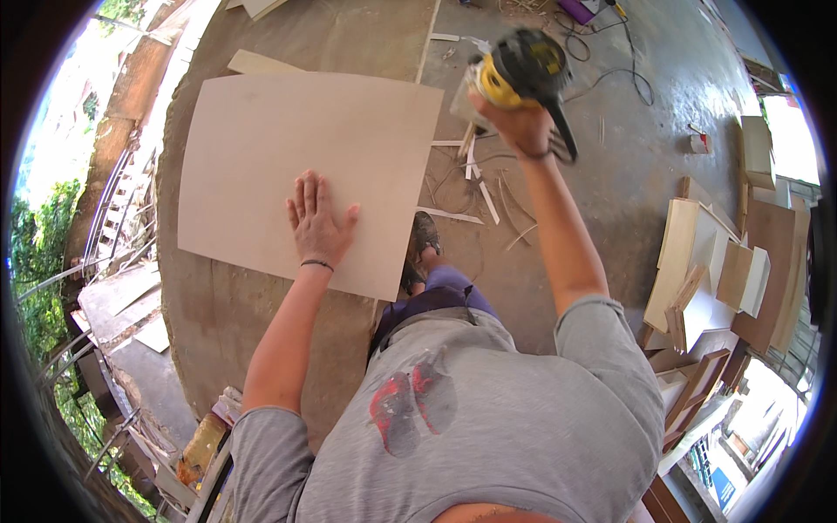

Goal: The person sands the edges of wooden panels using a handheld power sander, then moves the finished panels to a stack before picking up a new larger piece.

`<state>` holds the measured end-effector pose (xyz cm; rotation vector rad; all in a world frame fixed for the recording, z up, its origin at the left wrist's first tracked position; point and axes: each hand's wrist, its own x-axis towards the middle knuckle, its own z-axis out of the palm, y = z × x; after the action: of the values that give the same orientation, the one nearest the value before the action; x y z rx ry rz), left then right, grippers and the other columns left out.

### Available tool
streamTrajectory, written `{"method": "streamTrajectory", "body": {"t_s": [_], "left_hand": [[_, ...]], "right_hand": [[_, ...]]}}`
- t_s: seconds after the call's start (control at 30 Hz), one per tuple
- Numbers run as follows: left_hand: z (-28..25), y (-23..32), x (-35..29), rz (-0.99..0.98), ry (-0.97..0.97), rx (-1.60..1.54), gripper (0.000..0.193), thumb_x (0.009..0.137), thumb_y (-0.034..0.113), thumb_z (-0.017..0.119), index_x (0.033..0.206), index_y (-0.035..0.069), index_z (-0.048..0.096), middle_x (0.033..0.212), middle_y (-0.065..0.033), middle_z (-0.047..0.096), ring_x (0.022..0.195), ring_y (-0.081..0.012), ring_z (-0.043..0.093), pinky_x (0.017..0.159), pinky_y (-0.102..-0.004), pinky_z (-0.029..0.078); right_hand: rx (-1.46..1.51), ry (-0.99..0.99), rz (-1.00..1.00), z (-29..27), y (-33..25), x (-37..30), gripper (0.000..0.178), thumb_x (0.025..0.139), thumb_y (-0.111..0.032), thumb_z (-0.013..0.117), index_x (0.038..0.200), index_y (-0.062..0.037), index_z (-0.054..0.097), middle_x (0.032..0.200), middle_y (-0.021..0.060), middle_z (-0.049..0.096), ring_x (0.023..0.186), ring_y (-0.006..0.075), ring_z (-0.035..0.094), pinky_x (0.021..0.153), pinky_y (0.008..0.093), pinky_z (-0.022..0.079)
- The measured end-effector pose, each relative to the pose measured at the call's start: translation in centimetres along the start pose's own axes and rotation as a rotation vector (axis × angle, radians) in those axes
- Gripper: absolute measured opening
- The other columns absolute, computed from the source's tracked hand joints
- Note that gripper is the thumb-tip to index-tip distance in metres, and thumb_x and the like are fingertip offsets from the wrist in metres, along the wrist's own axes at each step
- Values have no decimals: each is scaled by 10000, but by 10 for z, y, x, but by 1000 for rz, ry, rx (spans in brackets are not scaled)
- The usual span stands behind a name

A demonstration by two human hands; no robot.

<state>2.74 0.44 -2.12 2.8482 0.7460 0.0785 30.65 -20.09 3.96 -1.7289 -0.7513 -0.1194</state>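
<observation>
A large pale board (253,139) lies flat in front of me, left of my feet. My left hand (318,222) rests palm down on it with the fingers stretched out. Up and to the right, beyond the board's right edge, my right hand (519,122) is wrapped round a yellow and black trim router (523,70). The router is lifted clear of the board, slightly blurred, with a clear plate at its left end and a black cord trailing from it. My fingers on the tool's far side are partly hidden.
Thin strips (482,187) of offcut litter the floor beside the board. A purple object (577,10) and dark cables (641,78) lie at the far right. A small pot (699,142) stands nearer the right side, where boards and box-like panels (689,253) are stacked.
</observation>
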Motion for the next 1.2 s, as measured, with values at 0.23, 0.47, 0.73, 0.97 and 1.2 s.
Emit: {"method": "streamTrajectory", "body": {"t_s": [0.23, 0.47, 0.73, 0.97, 1.2], "left_hand": [[-1, 1, 2, 16, -2, 16, 743, 866, 508, 496, 1421, 50, 312, 1526, -99, 209, 1424, -250, 133, 1142, -456, 80], [1, 0, 4, 6, 7, 1, 762, 856, 511, 507, 1429, 52, 302, 1526, -94, 209, 1426, -241, 129, 1145, -448, 70], [-3, 3, 2, -11, -21, -33, 758, 846, 491, 534, 1427, 62, 304, 1524, -77, 217, 1425, -249, 132, 1141, -456, 85], [-4, 2, 0, -9, -28, -56, 752, 845, 476, 543, 1430, 75, 296, 1524, -71, 216, 1422, -255, 141, 1140, -458, 93], [-9, 3, -1, -23, -55, -58, 741, 859, 492, 517, 1438, 87, 293, 1534, -67, 195, 1425, -252, 125, 1147, -448, 79]], "right_hand": [[414, -179, 441, 41, -9, -157, 531, 776, -335, 731, 1191, -66, 538, 1118, 83, 596, 1080, 197, 556, 923, 372, 448], [96, -329, 340, 69, -34, -207, 719, 786, -385, 714, 1345, -72, 388, 1283, 92, 481, 1207, 256, 454, 1029, 379, 365], [309, -282, 491, 70, -23, -188, 761, 762, -335, 733, 1357, -50, 354, 1260, 87, 480, 1195, 240, 446, 1030, 378, 351], [-392, -292, -367, 61, -29, -102, 460, 693, -176, 790, 1085, -36, 595, 1002, 50, 623, 908, 166, 606, 830, 299, 491], [-78, -200, -173, 60, -23, -43, 493, 628, -79, 827, 1052, -10, 584, 990, 65, 626, 854, 147, 619, 761, 282, 522]]}}
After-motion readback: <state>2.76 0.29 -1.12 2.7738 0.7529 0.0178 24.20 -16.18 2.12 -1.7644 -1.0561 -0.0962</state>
